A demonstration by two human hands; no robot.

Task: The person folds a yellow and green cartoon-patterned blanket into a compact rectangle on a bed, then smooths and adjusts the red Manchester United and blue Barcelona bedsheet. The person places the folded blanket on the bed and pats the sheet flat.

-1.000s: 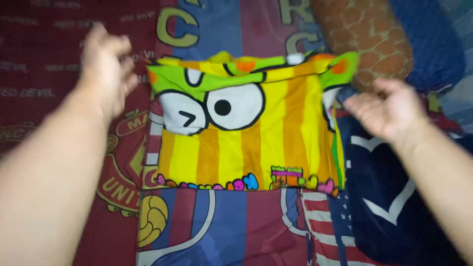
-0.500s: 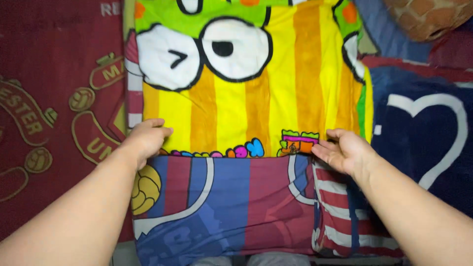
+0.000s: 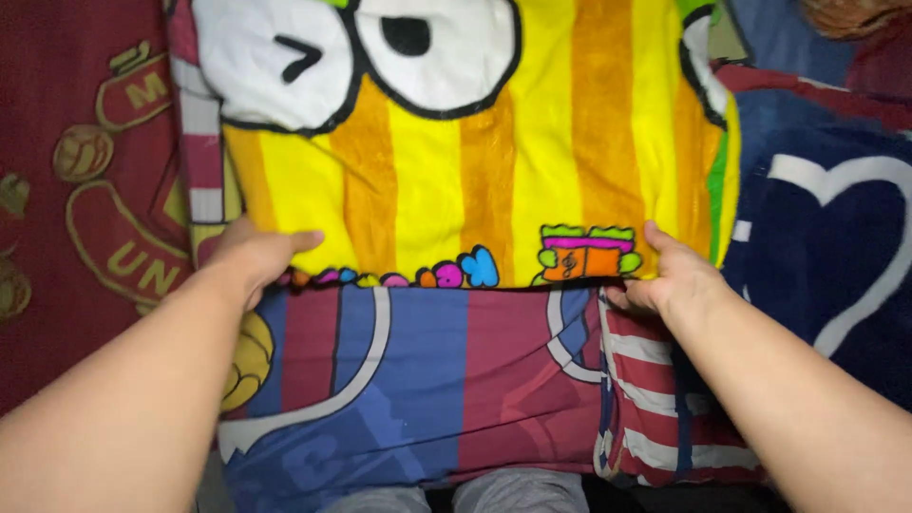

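Observation:
A folded yellow and orange striped blanket [image 3: 475,180] with big white cartoon eyes and a row of coloured letters along its near edge lies on the bed. My left hand [image 3: 252,256] grips its near left corner, fingers curled over the edge. At the near right corner my right hand [image 3: 670,280] pinches the hem, thumb on top and fingers under the cloth. Both forearms reach in from the bottom of the view.
Beneath lies a blue and maroon striped sheet [image 3: 427,370] with white curves. A dark red blanket [image 3: 76,190] with gold crests covers the left side. A navy blanket [image 3: 836,247] with a white heart lies right, above a red and white striped cloth [image 3: 655,380].
My hands came down from the blanket's far corners to its near edge and took hold of the two near corners. The view shifted closer and lower.

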